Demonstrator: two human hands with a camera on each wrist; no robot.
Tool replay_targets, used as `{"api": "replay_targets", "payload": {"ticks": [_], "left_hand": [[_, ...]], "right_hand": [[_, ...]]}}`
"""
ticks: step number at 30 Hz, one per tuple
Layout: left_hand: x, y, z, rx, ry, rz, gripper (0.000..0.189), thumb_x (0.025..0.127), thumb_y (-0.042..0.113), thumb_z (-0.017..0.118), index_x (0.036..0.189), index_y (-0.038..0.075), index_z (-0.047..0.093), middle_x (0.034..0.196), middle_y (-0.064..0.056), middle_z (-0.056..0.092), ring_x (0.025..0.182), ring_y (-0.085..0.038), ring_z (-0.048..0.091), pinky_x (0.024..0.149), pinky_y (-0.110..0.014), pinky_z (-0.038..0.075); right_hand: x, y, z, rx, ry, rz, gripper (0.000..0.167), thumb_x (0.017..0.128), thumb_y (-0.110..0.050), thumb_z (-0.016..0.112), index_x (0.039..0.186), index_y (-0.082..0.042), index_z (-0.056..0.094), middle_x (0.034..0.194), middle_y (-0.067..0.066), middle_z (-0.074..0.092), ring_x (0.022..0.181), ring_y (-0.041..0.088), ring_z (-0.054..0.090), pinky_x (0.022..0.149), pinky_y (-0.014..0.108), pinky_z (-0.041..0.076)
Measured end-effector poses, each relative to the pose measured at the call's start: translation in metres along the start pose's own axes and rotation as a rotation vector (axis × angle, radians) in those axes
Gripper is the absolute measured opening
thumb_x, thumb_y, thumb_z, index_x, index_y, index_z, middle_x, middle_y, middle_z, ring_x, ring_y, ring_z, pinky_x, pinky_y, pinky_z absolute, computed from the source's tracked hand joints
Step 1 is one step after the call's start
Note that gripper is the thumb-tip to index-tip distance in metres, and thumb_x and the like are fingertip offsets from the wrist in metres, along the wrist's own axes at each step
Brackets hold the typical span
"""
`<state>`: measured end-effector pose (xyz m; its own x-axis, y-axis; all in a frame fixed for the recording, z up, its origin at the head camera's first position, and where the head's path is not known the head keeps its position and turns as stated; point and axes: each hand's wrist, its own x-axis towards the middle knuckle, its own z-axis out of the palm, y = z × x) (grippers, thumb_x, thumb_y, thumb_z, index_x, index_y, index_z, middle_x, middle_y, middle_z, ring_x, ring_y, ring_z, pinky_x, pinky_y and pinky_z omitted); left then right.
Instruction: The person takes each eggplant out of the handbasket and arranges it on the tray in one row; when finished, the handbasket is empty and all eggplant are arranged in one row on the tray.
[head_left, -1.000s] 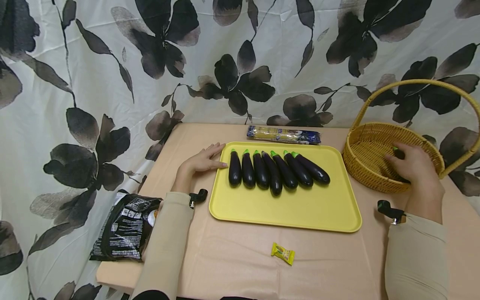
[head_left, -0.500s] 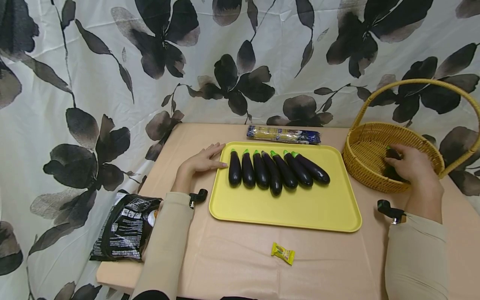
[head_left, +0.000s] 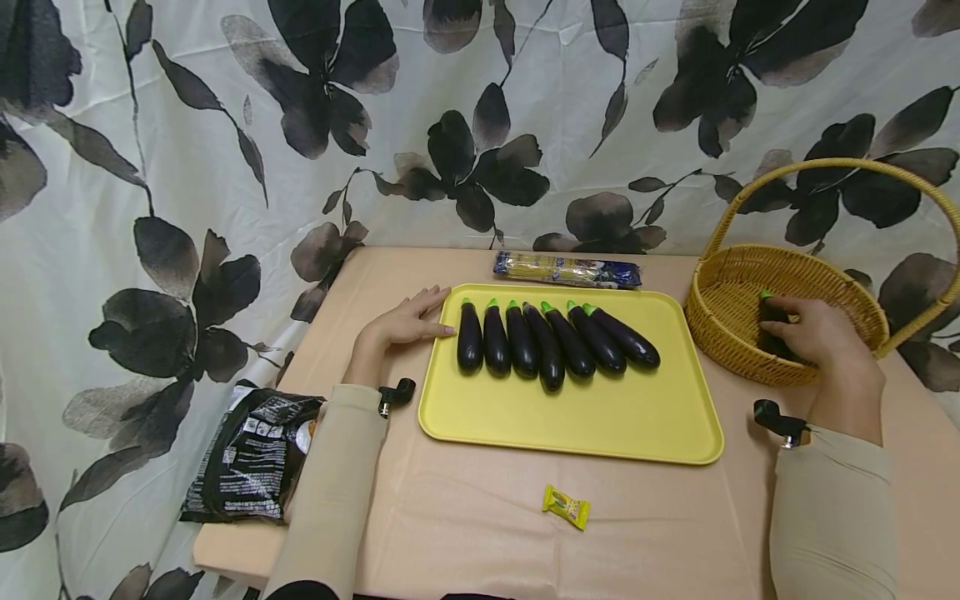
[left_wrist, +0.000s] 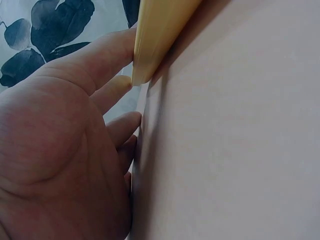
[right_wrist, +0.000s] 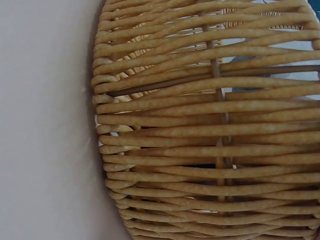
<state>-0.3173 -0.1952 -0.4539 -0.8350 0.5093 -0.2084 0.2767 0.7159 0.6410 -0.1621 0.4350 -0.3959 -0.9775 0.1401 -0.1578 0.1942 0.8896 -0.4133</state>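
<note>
Inside the wicker basket (head_left: 720, 333) at the right, my right hand (head_left: 821, 333) grips a dark eggplant (head_left: 774, 327) with a green tip; its lower part is hidden by the hand and basket rim. The woven wall (right_wrist: 210, 110) fills the right wrist view and hides that hand. My left hand (head_left: 401, 321) touches the left edge of the yellow tray (head_left: 555, 429) with its fingers extended. In the left wrist view, the thumb of the left hand (left_wrist: 65, 120) meets the tray rim (left_wrist: 160, 35). Several eggplants (head_left: 551, 350) lie in a row along the tray's far half.
A long clear-and-blue packet (head_left: 566, 271) lies behind the tray. In front of it is a small yellow wrapped piece (head_left: 566, 507). A black bag (head_left: 255, 454) sits by the left forearm at the table's edge. The basket's tall handle (head_left: 832, 164) arches over its opening.
In the basket, the eggplant in my right hand has shifted slightly left and more of it shows. The left hand, tray and row of eggplants stay put.
</note>
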Motion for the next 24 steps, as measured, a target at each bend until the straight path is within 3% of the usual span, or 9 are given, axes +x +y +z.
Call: {"api": "replay_targets", "payload": {"ticks": [11, 24], "left_hand": [[0.0003, 0.0023, -0.0014, -0.017, -0.006, -0.026, 0.098, 0.090, 0.059, 0.074, 0.168, 0.029, 0.023, 0.177, -0.002, 0.006, 0.164, -0.023, -0.004, 0.134, -0.050, -0.006], [0.0007, 0.0007, -0.0021, -0.018, -0.004, -0.021, 0.098, 0.089, 0.060, 0.074, 0.167, 0.029, 0.024, 0.177, -0.002, 0.007, 0.164, -0.024, -0.003, 0.133, -0.051, -0.005]], "right_hand": [[0.0083, 0.0020, -0.0026, -0.054, -0.057, -0.008, 0.077, 0.107, -0.054, 0.048, 0.156, 0.004, 0.037, 0.147, 0.048, 0.034, 0.130, 0.069, 0.035, 0.105, 0.084, 0.032], [0.0034, -0.0018, -0.0025, -0.007, -0.042, 0.017, 0.069, 0.109, -0.047, 0.048, 0.156, 0.003, 0.039, 0.149, 0.048, 0.032, 0.129, 0.064, 0.038, 0.106, 0.082, 0.034]]}}
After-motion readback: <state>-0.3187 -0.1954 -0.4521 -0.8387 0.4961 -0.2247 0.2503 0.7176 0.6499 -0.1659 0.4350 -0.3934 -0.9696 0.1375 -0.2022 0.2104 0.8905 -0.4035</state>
